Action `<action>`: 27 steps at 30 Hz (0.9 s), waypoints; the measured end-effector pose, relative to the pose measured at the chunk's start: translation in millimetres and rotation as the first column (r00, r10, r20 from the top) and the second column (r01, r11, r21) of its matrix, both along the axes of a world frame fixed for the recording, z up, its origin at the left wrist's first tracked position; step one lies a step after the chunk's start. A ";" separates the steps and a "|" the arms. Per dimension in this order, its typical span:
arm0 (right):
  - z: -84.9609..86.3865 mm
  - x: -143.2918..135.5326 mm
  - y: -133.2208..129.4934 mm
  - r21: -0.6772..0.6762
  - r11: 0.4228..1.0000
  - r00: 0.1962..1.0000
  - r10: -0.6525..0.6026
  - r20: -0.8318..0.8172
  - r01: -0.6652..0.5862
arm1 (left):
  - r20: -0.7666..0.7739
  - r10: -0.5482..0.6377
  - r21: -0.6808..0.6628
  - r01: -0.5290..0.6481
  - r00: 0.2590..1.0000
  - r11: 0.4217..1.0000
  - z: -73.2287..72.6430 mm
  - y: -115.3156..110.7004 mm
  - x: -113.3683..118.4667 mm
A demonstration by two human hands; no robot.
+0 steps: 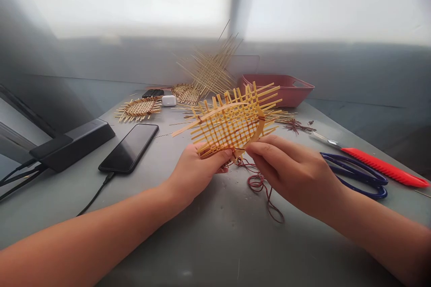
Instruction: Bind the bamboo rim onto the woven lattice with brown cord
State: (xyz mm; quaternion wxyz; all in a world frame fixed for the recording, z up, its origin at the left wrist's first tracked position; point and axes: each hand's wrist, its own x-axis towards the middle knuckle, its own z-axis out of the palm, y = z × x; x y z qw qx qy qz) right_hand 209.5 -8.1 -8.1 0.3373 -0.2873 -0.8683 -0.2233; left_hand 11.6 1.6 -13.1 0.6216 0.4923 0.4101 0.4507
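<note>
A yellow woven lattice (229, 128) of thin strips is held up over the grey table, a flat curved strip (222, 108) running along its upper edge and bending down its right side. My left hand (198, 168) grips its lower edge, thumb on top. At the lower right corner, the fingers of my right hand (296, 170) are pinched together close to a short dark strand and the band; exactly what they pinch is hidden. Dark red cord (257, 182) hangs from the lattice's lower edge and lies in loops on the table between my hands.
Phone (129, 148) and black power block (74, 143) at left. Behind are woven pieces (140, 108), a white case (169, 101), an unfinished weave (212, 71) and a pink basket (279, 92). Blue-handled scissors (357, 172) and a red cutter (384, 166) lie right.
</note>
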 end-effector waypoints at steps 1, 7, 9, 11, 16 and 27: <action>-1.3 0.3 -0.3 -0.013 1.000 1.000 0.000 0.000 0.000 | 0.003 0.001 0.000 -0.001 1.000 1.000 -0.3 0.0 0.1; -6.7 -5.9 -0.7 -0.031 0.999 0.999 0.007 -0.046 -0.008 | 0.006 -0.005 0.010 0.005 1.000 1.000 -2.8 0.2 0.3; -6.6 -9.1 -1.2 -0.050 0.998 0.997 0.037 -0.068 -0.040 | 0.015 -0.012 -0.003 0.012 1.000 1.000 -2.9 0.1 0.0; -4.6 -11.6 -4.0 -0.071 0.993 0.993 0.083 -0.086 -0.090 | 0.038 -0.004 -0.033 0.006 0.999 0.999 -2.9 0.7 -0.5; 8.7 -9.7 -14.1 -0.100 0.985 0.960 0.109 -0.258 -0.139 | 0.221 0.058 -0.185 -0.016 0.974 0.983 -3.7 5.8 -3.5; 5.2 3.0 31.0 -0.540 0.538 0.505 -0.228 -0.833 -0.648 | 0.479 -0.185 -0.181 0.303 0.858 0.936 -2.0 2.4 -7.9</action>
